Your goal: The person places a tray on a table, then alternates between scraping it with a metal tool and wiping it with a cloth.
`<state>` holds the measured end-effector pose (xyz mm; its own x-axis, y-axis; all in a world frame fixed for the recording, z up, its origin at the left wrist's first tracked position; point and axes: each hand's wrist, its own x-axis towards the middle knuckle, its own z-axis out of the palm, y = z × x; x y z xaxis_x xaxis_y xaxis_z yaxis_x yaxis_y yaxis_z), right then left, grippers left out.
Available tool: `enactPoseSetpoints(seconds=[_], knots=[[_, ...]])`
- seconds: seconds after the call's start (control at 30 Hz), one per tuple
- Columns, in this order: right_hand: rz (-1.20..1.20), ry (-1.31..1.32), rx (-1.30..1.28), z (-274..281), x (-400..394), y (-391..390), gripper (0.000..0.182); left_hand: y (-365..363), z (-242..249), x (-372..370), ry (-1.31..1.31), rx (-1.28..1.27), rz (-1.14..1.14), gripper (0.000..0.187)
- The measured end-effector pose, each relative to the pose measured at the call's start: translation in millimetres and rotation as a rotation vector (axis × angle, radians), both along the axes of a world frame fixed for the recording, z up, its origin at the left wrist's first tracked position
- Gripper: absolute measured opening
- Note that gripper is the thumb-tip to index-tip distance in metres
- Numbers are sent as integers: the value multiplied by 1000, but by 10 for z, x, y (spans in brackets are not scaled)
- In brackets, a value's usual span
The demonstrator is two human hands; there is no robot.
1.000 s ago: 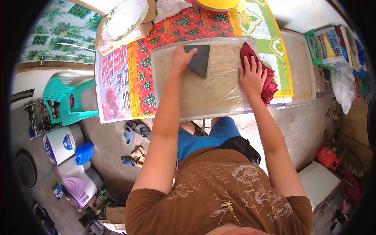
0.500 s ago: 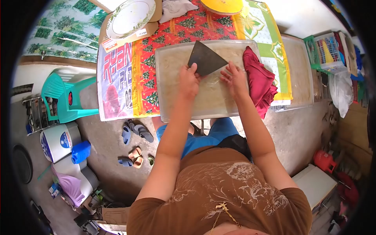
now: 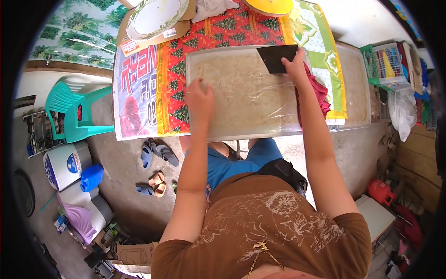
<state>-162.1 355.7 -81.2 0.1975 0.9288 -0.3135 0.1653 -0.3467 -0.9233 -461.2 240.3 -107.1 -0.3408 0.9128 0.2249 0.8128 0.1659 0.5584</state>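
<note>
A large shallow tray [image 3: 246, 129] lies on the table in front of me, its flat inside coated with a pale beige, shiny layer. My right hand [image 3: 296, 67] grips a flat black scraper-like plate [image 3: 274, 58] by its right end, over the tray's far right corner. At the tray's left rim, my left hand [image 3: 200, 100] has its fingers bent around the edge, partly hidden by the back of the hand. A crumpled dark red cloth [image 3: 317, 95] lies along the tray's right side, partly behind my right forearm.
Christmas-tree cloth [image 3: 223, 32] covers the table. A white plate with a leaf rim [image 3: 155, 18] rests on cardboard at the far left, and a yellow round thing [image 3: 269, 6] at the back. A second tray [image 3: 353, 83] is to the right; a green chair [image 3: 79, 111] stands left.
My hands have moved apart: the right carried the black plate to the tray's far right corner. My left hand let go of the plate and moved to the left rim.
</note>
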Motion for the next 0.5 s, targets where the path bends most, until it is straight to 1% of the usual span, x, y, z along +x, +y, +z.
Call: enactPoseSetpoints(seconds=[0.03,0.07,0.1,0.17,0.2,0.23,0.27,0.33,0.37,0.5], knots=[[31,-149,131,-136,37,73,83,28,-141,-149,74,73,7,33],[62,-299,263,-386,97,215,87,46,-245,-269,147,147,14,33],[95,-449,395,-574,129,336,91,43,-285,-361,115,72,28,36],[115,-642,373,-708,77,453,94,13,-343,-494,50,-77,56,42],[125,-738,360,-695,13,482,95,-7,-374,-531,84,-61,41,44],[71,-757,311,-682,-51,510,88,-29,-408,-564,117,-45,26,46],[50,-820,290,-677,-111,509,87,-48,-446,-589,151,-30,12,48],[10,-945,247,-374,-337,396,83,-89,-480,-620,153,-26,-41,50],[-16,-1003,322,-431,-379,385,76,-105,-492,-641,155,-24,-67,50],[-26,-1077,431,-434,-445,452,71,-117,-460,-613,184,-25,-61,49]])
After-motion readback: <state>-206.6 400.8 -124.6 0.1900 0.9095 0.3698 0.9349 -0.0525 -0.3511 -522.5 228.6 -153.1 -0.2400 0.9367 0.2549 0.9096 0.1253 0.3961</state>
